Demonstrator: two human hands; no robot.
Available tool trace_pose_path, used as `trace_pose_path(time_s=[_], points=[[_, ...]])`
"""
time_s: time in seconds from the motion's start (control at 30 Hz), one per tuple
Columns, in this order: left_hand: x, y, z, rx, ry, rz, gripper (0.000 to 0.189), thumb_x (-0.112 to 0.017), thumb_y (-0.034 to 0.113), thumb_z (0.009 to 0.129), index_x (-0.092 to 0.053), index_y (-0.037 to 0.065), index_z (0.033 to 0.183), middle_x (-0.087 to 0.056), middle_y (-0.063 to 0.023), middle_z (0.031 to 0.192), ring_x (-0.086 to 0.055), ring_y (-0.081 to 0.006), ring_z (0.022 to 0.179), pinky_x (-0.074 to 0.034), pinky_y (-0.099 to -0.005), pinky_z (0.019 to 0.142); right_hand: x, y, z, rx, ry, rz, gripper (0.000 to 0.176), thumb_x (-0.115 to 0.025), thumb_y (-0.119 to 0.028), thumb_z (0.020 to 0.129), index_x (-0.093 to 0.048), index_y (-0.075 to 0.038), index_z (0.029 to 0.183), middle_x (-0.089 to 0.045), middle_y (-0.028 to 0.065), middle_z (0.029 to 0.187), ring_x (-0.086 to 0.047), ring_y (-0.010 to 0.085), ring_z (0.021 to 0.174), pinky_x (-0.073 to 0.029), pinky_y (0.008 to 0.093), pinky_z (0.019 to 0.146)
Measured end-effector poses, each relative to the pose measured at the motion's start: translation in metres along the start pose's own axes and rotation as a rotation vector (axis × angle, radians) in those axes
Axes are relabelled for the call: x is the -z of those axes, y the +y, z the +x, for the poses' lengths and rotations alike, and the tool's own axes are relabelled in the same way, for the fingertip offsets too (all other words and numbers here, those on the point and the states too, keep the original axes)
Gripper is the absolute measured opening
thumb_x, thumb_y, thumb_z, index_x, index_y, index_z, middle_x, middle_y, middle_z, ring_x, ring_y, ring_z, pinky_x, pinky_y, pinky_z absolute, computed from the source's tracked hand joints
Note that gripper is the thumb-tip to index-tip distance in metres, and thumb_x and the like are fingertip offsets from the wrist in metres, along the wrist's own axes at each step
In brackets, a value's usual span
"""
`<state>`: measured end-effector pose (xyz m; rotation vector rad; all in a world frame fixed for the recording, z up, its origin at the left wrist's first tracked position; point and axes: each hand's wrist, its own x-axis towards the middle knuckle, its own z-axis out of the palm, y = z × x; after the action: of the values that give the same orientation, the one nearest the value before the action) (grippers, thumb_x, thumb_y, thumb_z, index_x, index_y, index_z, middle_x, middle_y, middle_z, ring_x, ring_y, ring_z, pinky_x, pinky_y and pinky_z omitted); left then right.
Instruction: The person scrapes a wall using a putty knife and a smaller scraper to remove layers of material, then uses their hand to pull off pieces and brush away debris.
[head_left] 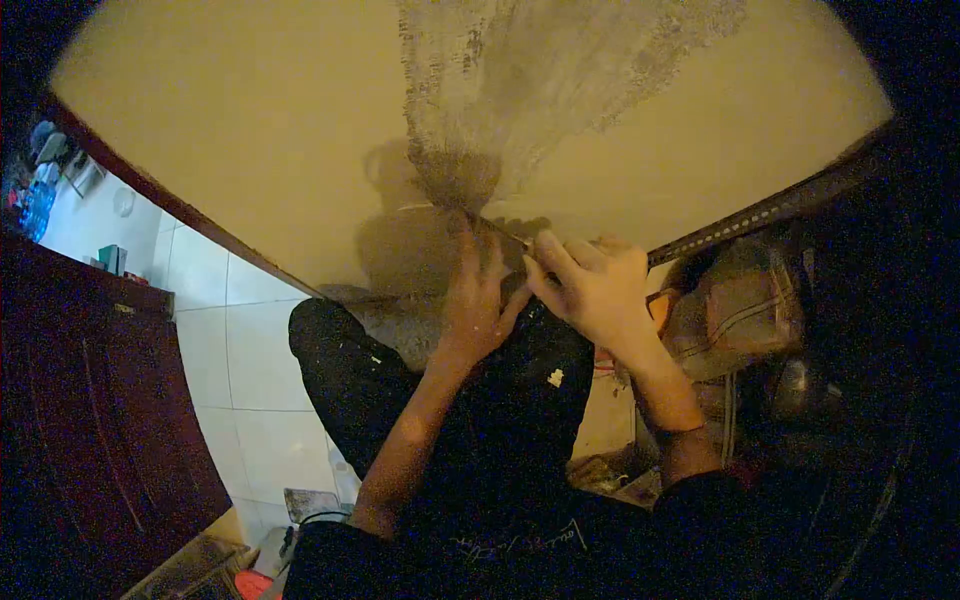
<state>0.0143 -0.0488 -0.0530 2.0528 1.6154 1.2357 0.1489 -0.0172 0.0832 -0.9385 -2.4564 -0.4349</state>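
Observation:
A broad yellowish panel spreads in front of me, with a rough grey-brown patch running down its middle and narrowing toward my hands. My left hand has its fingers stretched out toward the patch's narrow lower end; whether the fingertips press on the surface is hard to see. In my right hand, the fingers pinch a thin dark tool, its tip pointing up and left toward the left fingertips. The tool's exact kind is not clear, and its rear end is hidden in the hand.
Dark red furniture stands at the left beside a pale tiled floor. My dark-clothed knees are under the panel's near edge. Cluttered bags and fabric lie in shadow at the right. A red object sits at the lower left.

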Motion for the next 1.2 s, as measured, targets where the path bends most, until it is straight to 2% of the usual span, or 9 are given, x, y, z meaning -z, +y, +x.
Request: trace_pose_path(time_s=[0.13,0.3,0.5,0.6,0.7,0.93,1.0,1.1,1.2], points=[[-0.006,0.0,-0.001,-0.07,0.081,0.008,0.077,-0.064,0.031,0.084,-0.027,-0.009,0.139,-0.005,-0.0376,0.146,-0.022,-0.0538,0.132,-0.031,-0.0499,0.106,-0.006,-0.005,0.001,-0.005,0.015,-0.02,0.022,-0.074,-0.021,0.07,-0.065,-0.013,0.088,-0.055,0.0019,0.058,-0.054,0.0216,0.045,-0.043,0.033,0.044],[-0.007,-0.008,-0.006,0.0,-0.078,0.009,0.079,-0.065,0.031,0.084,-0.025,-0.007,0.141,-0.008,-0.0361,0.147,-0.019,-0.0536,0.133,-0.029,-0.0503,0.107,-0.005,0.0,-0.006,0.012,0.032,-0.002,0.021,-0.074,-0.022,0.07,-0.065,-0.013,0.087,-0.055,0.0018,0.057,-0.053,0.0213,0.045,-0.042,0.0324,0.042],[-0.009,-0.01,-0.002,-0.005,0.05,-0.034,0.08,-0.065,0.029,0.084,-0.023,-0.006,0.142,-0.01,-0.0358,0.147,-0.02,-0.0531,0.133,-0.029,-0.0509,0.107,-0.015,0.005,-0.008,-0.013,0.015,-0.017,0.023,-0.074,-0.022,0.071,-0.063,-0.014,0.089,-0.056,0.001,0.059,-0.054,0.0207,0.045,-0.043,0.0318,0.044],[0.002,-0.003,-0.004,-0.089,0.018,-0.004,0.08,-0.066,0.03,0.084,-0.023,-0.006,0.142,-0.011,-0.0353,0.147,-0.021,-0.0524,0.133,-0.03,-0.0501,0.107,-0.012,0.002,-0.013,-0.022,0.045,0.026,0.023,-0.075,-0.022,0.07,-0.063,-0.014,0.089,-0.055,0.0007,0.059,-0.055,0.0205,0.045,-0.043,0.0319,0.044],[-0.014,-0.011,-0.009,-0.013,-0.011,0.051,0.081,-0.067,0.031,0.083,-0.024,-0.006,0.141,-0.012,-0.0345,0.147,-0.022,-0.0505,0.134,-0.03,-0.049,0.107,-0.013,-0.002,-0.009,-0.061,0.026,-0.059,0.02,-0.075,-0.021,0.07,-0.064,-0.015,0.086,-0.055,0.0008,0.059,-0.056,0.0205,0.046,-0.043,0.0327,0.044],[0.008,-0.001,0.002,-0.088,0.037,-0.009,0.086,-0.068,0.031,0.082,-0.02,-0.008,0.142,-0.011,-0.0336,0.148,-0.021,-0.0492,0.135,-0.028,-0.0492,0.108,-0.007,0.006,-0.012,-0.129,-0.008,0.045,0.02,-0.075,-0.02,0.07,-0.065,-0.012,0.086,-0.063,0.0032,0.066,-0.058,0.0229,0.049,-0.045,0.034,0.047],[0.007,0.006,0.005,0.034,0.121,-0.061,0.092,-0.07,0.032,0.08,-0.016,-0.011,0.141,-0.006,-0.0358,0.147,-0.016,-0.0515,0.135,-0.025,-0.0506,0.109,-0.009,0.011,-0.015,-0.166,0.003,0.105,0.021,-0.075,-0.02,0.07,-0.065,-0.012,0.087,-0.064,0.0035,0.067,-0.059,0.0231,0.049,-0.045,0.0335,0.047],[0.001,0.009,0.012,-0.026,0.213,-0.029,0.093,-0.068,0.035,0.082,-0.014,-0.014,0.14,-0.003,-0.0388,0.146,-0.011,-0.0554,0.134,-0.021,-0.0528,0.11,-0.011,0.015,-0.016,-0.141,-0.04,0.132,0.02,-0.074,-0.019,0.071,-0.066,-0.011,0.088,-0.065,0.0029,0.066,-0.06,0.0226,0.05,-0.046,0.0322,0.048],[-0.005,0.004,0.019,-0.124,0.181,0.001,0.092,-0.064,0.037,0.084,-0.014,-0.018,0.137,-0.001,-0.0433,0.143,-0.008,-0.0589,0.133,-0.017,-0.0545,0.111,-0.021,0.011,-0.022,-0.135,0.008,0.109,0.02,-0.075,-0.019,0.071,-0.066,-0.011,0.088,-0.064,0.0026,0.064,-0.06,0.0226,0.051,-0.047,0.0316,0.048]])
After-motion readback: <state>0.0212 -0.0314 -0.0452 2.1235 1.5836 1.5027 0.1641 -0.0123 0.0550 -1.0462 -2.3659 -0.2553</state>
